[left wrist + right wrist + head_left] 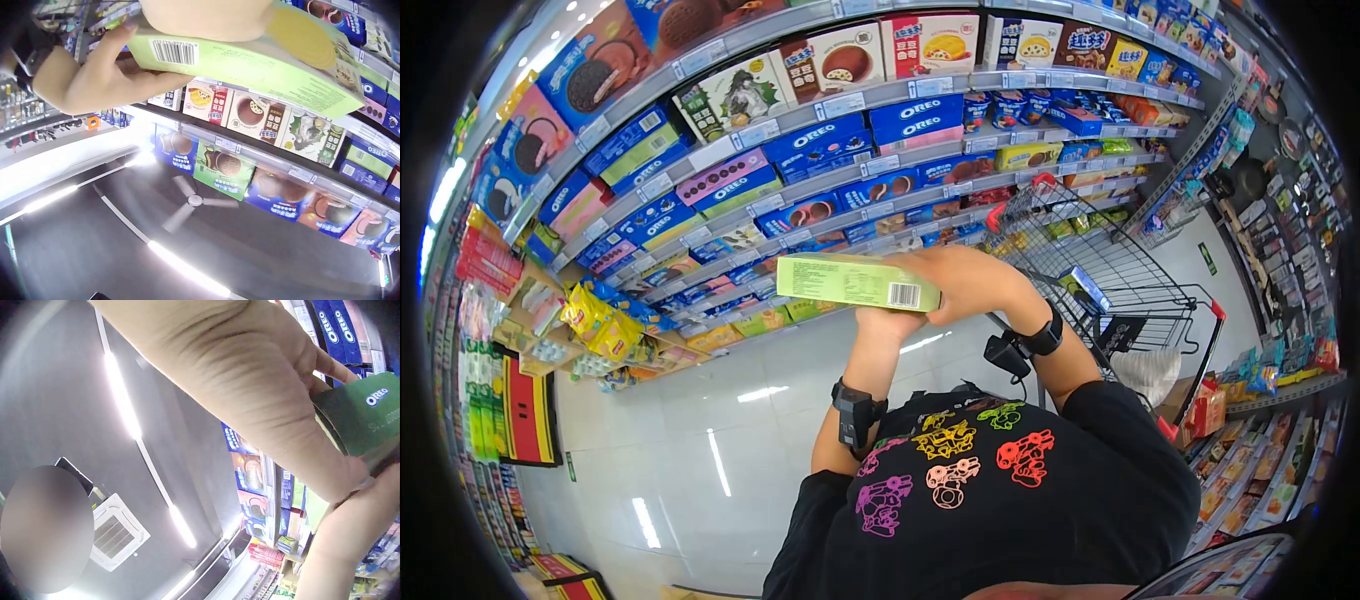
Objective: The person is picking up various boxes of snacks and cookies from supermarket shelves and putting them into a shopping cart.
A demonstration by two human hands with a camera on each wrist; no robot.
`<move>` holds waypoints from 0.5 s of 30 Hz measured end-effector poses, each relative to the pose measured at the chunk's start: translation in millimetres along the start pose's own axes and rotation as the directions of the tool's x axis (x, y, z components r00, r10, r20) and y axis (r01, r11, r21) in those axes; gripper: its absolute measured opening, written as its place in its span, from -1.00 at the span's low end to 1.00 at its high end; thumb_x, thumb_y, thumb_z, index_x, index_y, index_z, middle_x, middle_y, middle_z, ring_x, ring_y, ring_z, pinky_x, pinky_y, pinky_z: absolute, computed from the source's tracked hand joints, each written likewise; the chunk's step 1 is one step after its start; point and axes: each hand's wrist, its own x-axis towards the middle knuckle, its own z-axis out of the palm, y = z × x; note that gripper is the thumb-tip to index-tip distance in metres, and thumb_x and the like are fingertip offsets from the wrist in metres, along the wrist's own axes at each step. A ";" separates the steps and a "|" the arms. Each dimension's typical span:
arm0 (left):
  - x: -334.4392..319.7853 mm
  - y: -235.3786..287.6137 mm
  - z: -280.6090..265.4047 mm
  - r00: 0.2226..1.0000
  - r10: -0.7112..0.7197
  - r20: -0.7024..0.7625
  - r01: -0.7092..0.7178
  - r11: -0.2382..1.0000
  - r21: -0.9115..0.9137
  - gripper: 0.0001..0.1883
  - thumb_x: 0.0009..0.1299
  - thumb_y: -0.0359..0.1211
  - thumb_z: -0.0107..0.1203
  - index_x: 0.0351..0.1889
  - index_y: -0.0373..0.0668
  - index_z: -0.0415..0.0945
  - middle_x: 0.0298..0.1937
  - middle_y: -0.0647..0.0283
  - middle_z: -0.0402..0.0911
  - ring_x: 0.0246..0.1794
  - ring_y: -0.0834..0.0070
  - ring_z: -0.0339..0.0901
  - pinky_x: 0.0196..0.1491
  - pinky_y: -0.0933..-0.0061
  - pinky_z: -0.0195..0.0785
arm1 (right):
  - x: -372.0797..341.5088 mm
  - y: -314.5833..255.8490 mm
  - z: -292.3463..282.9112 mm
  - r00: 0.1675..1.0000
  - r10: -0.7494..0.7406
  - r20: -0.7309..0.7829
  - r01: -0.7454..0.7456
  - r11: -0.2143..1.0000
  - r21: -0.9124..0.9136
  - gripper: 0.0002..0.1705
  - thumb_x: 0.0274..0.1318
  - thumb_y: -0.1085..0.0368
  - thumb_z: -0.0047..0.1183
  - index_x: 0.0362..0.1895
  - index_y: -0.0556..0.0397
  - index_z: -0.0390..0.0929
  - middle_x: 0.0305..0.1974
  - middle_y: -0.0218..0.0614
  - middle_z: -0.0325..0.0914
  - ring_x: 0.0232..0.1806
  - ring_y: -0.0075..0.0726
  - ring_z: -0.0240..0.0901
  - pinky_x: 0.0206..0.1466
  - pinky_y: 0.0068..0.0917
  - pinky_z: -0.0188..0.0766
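A light green box [845,283] is held up in front of the shelves, its barcode side facing the head camera. My left hand [890,322] supports it from below near the right part; its fingers are hidden behind the box. My right hand [975,280] grips the box's right end. In the left wrist view, the right hand's thumb and fingers [119,81] spread round the barcode end of the box [250,65], and the left palm [206,19] lies against it. The right wrist view shows a dark green end with an OREO logo [369,415] beside the right hand [250,381].
Shelves of cookie boxes [815,145] curve across the front. On the right stands a wire shopping cart [1135,270] with a blue box [1085,288] and a white bag [1148,375] inside. Yellow snack bags [600,320] hang at the left above the tiled floor [690,430].
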 end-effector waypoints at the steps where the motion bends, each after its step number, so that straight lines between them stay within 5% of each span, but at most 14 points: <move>1: -3.1 2.7 -2.6 1.000 -0.014 0.002 0.014 0.999 0.032 -0.51 0.33 0.06 -0.33 0.02 -0.02 0.33 0.04 0.20 0.41 0.08 0.23 0.34 0.12 0.01 0.16 | 1.7 -5.1 -0.6 1.000 0.012 0.011 -0.012 1.000 0.005 -0.15 -0.46 0.22 0.17 0.14 0.01 0.25 -0.28 -0.04 0.51 -0.22 0.08 0.44 -0.18 -0.15 0.38; 8: -32.9 26.8 -16.1 0.997 0.061 0.054 -0.066 0.994 0.083 -0.59 0.35 -0.01 -0.25 -0.01 -0.02 0.33 -0.01 0.19 0.44 0.03 0.22 0.38 0.09 -0.01 0.21 | 14.0 -33.4 19.5 0.999 0.026 -0.020 -0.025 0.998 0.051 -0.16 -0.40 0.28 0.12 0.17 0.03 0.22 -0.06 -0.05 0.43 -0.07 0.07 0.37 -0.04 -0.18 0.32; 11: -10.6 44.0 -57.1 0.920 0.381 0.087 -0.380 0.924 -0.026 -0.55 0.36 0.01 -0.27 0.07 -0.04 0.28 0.05 0.16 0.39 0.06 0.23 0.36 0.11 0.06 0.23 | 21.1 -42.9 38.1 0.994 0.027 -0.110 -0.009 0.987 0.159 -0.15 -0.38 0.31 0.13 0.19 0.03 0.19 0.02 0.00 0.36 0.05 0.07 0.29 0.09 -0.18 0.24; 15: -30.5 49.7 -51.5 0.707 0.702 0.085 -0.707 0.703 0.077 -0.48 0.39 -0.02 -0.31 0.21 -0.09 0.15 0.14 0.16 0.30 0.12 0.25 0.31 0.16 0.16 0.21 | 32.5 -65.5 66.7 0.971 0.086 -0.224 -0.037 0.975 0.217 -0.12 -0.37 0.45 0.08 0.23 0.04 0.12 0.16 -0.02 0.23 0.20 0.05 0.14 0.23 -0.21 0.14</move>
